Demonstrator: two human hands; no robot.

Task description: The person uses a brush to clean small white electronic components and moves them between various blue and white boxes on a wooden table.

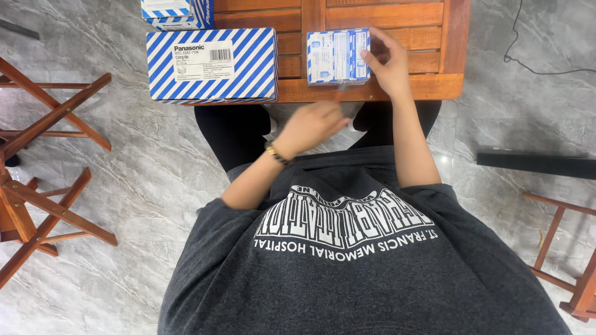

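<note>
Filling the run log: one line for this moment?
right hand: grips small blue-white box on wooden table | left hand: off table, blurred

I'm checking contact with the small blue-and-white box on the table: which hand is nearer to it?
The right hand: it touches the right side of the small box. The left hand is blurred, below the wooden table's edge, apart from the box.

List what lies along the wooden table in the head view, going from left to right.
Large blue-and-white striped box → small blue-and-white striped box → right hand, touching that small box's right side. The left hand hangs below the table edge, blurred.
</note>
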